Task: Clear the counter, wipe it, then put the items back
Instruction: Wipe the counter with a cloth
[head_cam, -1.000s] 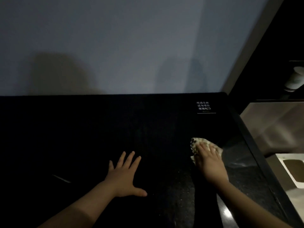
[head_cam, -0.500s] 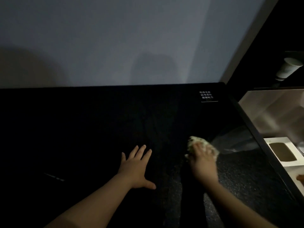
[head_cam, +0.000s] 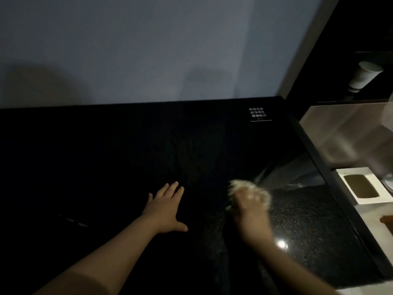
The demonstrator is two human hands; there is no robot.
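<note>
Mid-wipe: our left hand [head_cam: 165,206] lies flat, empty, on the black surface [head_cam: 106,167]; at its 3 o'clock our blurred right hand [head_cam: 252,213] covers the cloth [head_cam: 242,185], grip unclear. Clearing looks done; items await return.

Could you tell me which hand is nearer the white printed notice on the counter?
Right. The right hand, on the cloth, is straight in front of the notice; the left hand rests flat further left.

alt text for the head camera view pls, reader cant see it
A person's right hand, motion-blurred, rests on a pale cloth on a dark counter, while the left hand lies flat, fingers spread, beside it. A grey wall rises behind; a pale cup shows at upper right.
</note>
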